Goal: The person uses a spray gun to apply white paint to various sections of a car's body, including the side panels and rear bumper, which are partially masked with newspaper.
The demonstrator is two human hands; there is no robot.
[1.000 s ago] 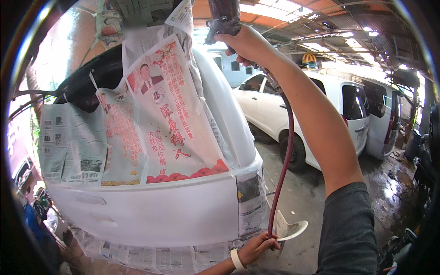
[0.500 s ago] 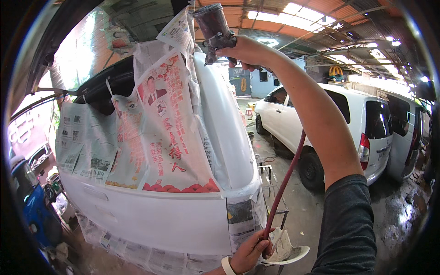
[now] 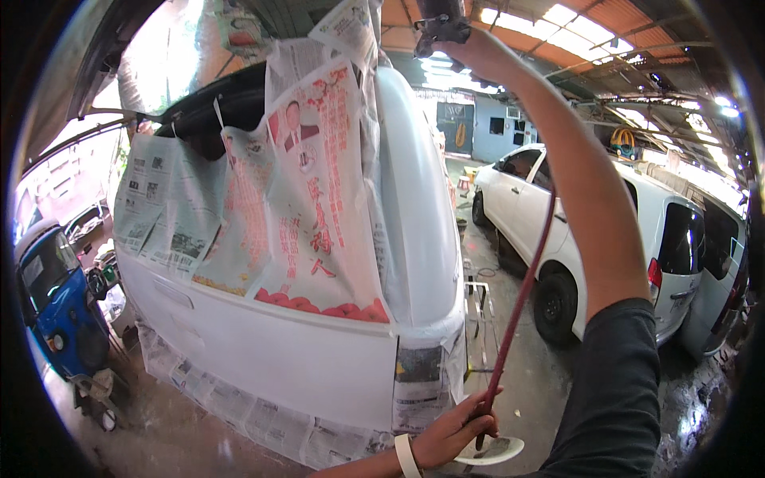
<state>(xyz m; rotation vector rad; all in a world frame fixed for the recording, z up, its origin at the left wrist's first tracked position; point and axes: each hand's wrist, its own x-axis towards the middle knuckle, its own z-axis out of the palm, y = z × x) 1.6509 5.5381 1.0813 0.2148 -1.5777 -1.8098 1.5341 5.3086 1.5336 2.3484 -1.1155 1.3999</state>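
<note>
My right hand is raised near the top, gripping a dark spray gun with a cup on it. A dark red hose runs down to my left hand, which is closed around it at the bottom. Before me is a vehicle's white rear, its window area draped with printed paper sheets; the gun is high at their right, beside the white pillar. More newspaper covers the bumper. A white curved piece lies behind my left hand, partly hidden.
A white van stands at right with another vehicle beyond it. A blue small vehicle is at far left, a metal rack beside the papered vehicle. Overhead is a tin roof with skylights; a blue wall stands behind.
The view has shifted, showing more of the blue vehicle. The spray gun in my right hand dipped, then rose and moved rightward. My left hand stays on the hose.
</note>
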